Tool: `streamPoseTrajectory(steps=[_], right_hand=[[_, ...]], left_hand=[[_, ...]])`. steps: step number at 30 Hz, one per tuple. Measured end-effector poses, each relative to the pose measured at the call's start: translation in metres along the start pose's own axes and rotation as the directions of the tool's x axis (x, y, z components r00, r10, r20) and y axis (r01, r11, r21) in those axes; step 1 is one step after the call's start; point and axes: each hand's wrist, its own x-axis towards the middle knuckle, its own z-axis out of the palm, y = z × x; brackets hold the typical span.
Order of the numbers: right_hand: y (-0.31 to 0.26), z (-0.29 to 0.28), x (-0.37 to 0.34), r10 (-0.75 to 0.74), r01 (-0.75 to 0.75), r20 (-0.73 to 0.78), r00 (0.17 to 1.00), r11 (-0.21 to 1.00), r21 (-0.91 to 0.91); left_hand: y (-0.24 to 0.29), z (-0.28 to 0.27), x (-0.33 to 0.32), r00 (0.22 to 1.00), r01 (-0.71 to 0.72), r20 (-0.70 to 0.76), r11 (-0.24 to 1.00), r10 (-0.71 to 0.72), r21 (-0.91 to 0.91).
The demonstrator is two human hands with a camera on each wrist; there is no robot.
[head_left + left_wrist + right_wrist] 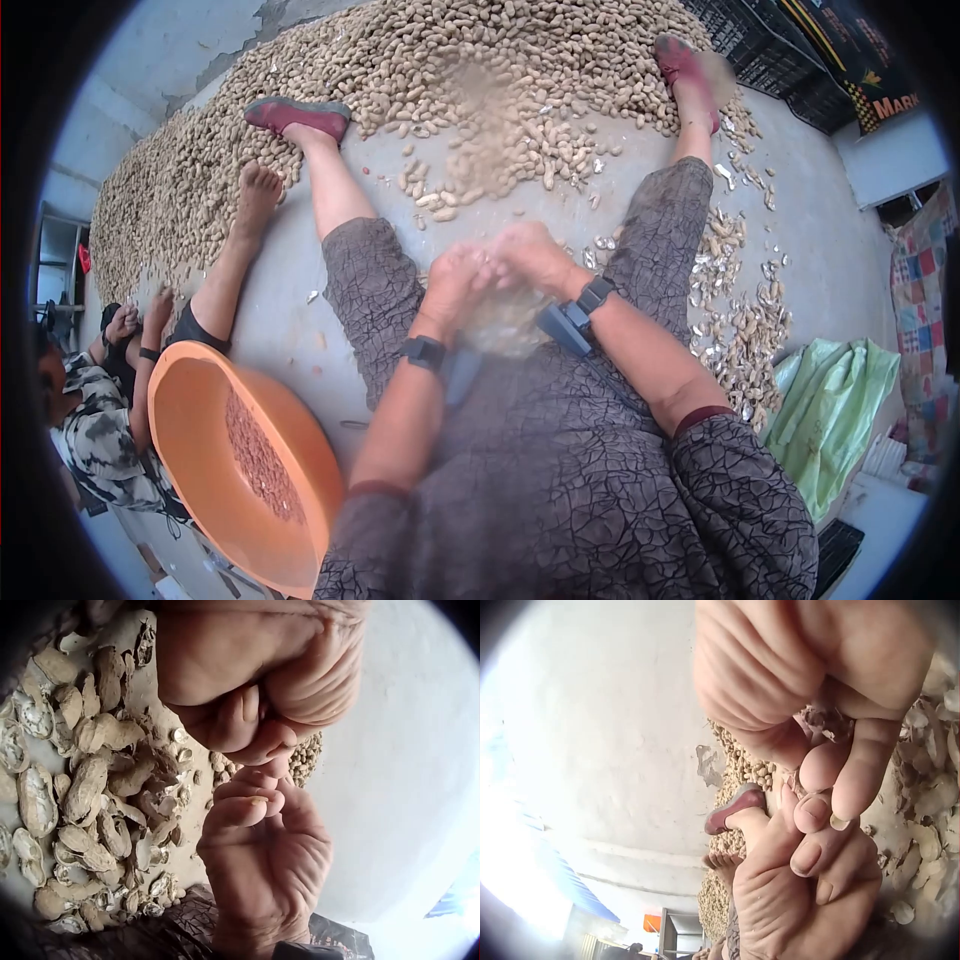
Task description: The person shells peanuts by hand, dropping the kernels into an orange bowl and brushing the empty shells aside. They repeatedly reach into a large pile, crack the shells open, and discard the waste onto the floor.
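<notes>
My left hand (458, 278) and right hand (540, 260) meet between my thighs, both with curled fingers. A bit of peanut (795, 782) shows where the fingertips come together in the right wrist view, and both hands pinch at it. Under the curled fingers of the right hand (817, 660) sits a dark, shrivelled shell piece (826, 724). Fingers hide most of what is held. Beneath the hands, blurred in the head view, lies a pale heap of shells (510, 325); broken peanut shells (90, 795) show clearly in the left wrist view.
A big pile of unshelled peanuts (400, 60) spreads beyond my feet. At left, an orange basin (185, 400) holds reddish kernels, with another person (100, 420) seated beside it. Shells (740, 330) litter the floor right of my leg, near a green sack (835, 400). Black crates (770, 60) stand back right.
</notes>
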Motion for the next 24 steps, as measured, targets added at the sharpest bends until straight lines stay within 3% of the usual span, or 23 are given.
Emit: streamPoseTrajectory(steps=[5,7,9,13,15,19,21,24], right_hand=[[0.005,0.005,0.002,-0.026,0.012,-0.074,0.997,0.983,-0.184],[-0.002,0.011,-0.002,-0.036,0.009,-0.093,0.995,0.962,-0.274],[-0.004,0.015,-0.005,-0.159,0.095,-0.12,0.98,0.902,-0.422],[-0.002,0.012,-0.004,-0.218,0.157,-0.086,0.972,0.879,-0.451],[0.003,0.003,0.002,-0.276,0.25,0.001,0.961,0.868,-0.43],[0.011,-0.002,0.009,-0.25,0.234,0.031,0.968,0.845,-0.481],[0.011,0.001,0.008,-0.386,0.323,0.057,0.921,0.673,-0.665],[0.003,0.005,0.002,-0.361,0.265,0.048,0.931,0.581,-0.77]], left_hand=[[0.001,-0.003,0.003,0.995,0.089,-0.065,0.962,-0.075,0.257],[0.0,-0.007,0.006,0.995,0.097,-0.037,0.965,-0.09,0.245],[-0.001,-0.009,0.006,0.994,0.105,-0.007,0.966,-0.106,0.235],[0.008,-0.002,0.002,0.989,0.147,-0.001,0.971,-0.15,0.186],[0.012,0.004,-0.001,0.987,0.154,0.022,0.978,-0.158,0.141],[0.011,0.0,0.0,0.976,0.183,0.113,0.983,-0.184,0.023],[0.007,-0.006,0.001,0.972,0.201,0.128,0.979,-0.196,-0.022],[0.004,-0.01,0.003,0.971,0.206,0.128,0.978,-0.203,-0.018]])
